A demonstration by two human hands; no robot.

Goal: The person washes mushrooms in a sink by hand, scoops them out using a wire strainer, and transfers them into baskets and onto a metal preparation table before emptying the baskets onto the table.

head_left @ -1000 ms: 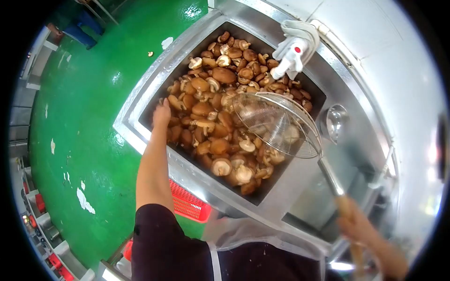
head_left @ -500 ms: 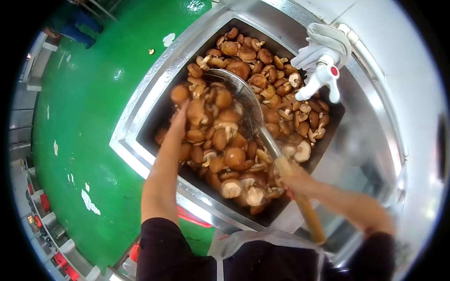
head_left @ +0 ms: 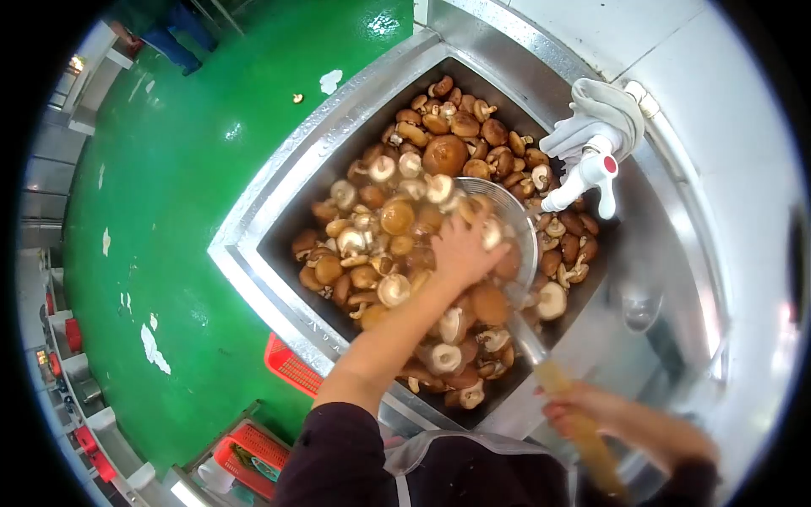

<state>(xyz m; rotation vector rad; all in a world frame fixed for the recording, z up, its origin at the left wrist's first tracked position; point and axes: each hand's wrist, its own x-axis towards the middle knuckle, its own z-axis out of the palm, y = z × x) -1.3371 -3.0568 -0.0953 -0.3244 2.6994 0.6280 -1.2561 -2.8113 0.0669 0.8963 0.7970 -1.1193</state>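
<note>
Brown-capped mushrooms (head_left: 397, 218) with pale stems fill a deep metal sink (head_left: 291, 177), many of them in cloudy water. My left hand (head_left: 466, 252) reaches in, its fingers spread over mushrooms at the skimmer's near side. The round metal skimmer (head_left: 530, 241) lies tilted among the mushrooms, its bowl partly covered by them and by my hand. My right hand (head_left: 587, 406) is closed around the skimmer's wooden handle, at the sink's near right side.
A white tap (head_left: 583, 179) wrapped in a grey cloth (head_left: 604, 110) juts over the sink's right side. Red plastic baskets (head_left: 291, 367) stand low at the left. A person in blue trousers (head_left: 173, 38) is far off on the wet green floor (head_left: 169, 228).
My left hand has moved right, from the left mushrooms to beside the skimmer. The skimmer has shifted right and toward me, with my right hand on its handle. Mushrooms have been stirred about.
</note>
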